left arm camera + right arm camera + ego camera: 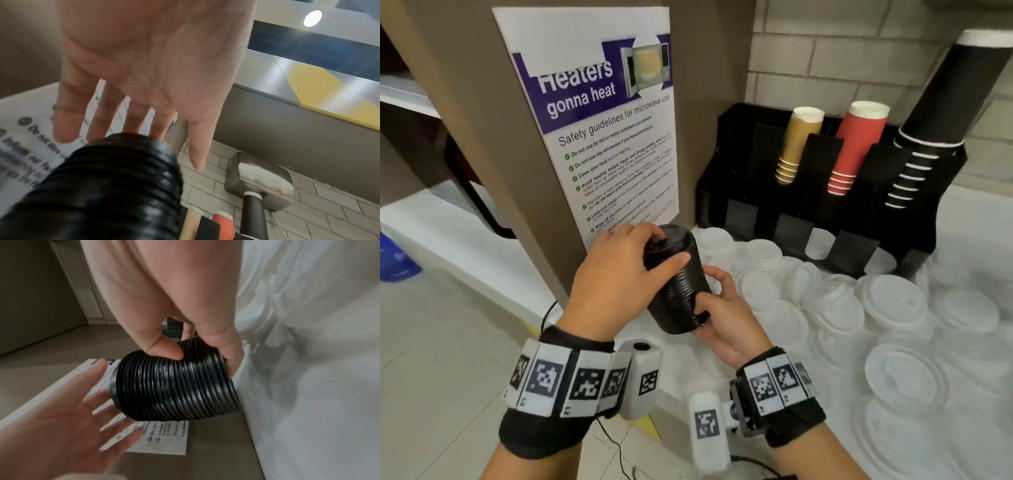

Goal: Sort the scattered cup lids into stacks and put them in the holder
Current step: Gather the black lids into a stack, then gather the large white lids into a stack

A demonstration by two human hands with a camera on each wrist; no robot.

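The table (962,219) carries a wide scatter of white lids (893,301) lying loose and overlapping, in front of and to the right of the black holder (722,164) at the rear. The holder's upper slots contain three upside-down cup stacks: tan cups (796,144), red cups (854,147) and tall black cups (941,113); its lower front openings show a few white lids, and at least the left opening appears unfilled. The stack of black lids (678,281) is held in the air at the table's left edge, its long axis tilted, top end pointing up and left, with the holder beyond it and to the right. The right hand (717,308) grips the stack's lower end, thumb and fingers curled round it. The left hand (616,274) lies over the top end with fingers extended, steadying rather than clasping. Judged from this, the right hand is the carrier toward the holder.
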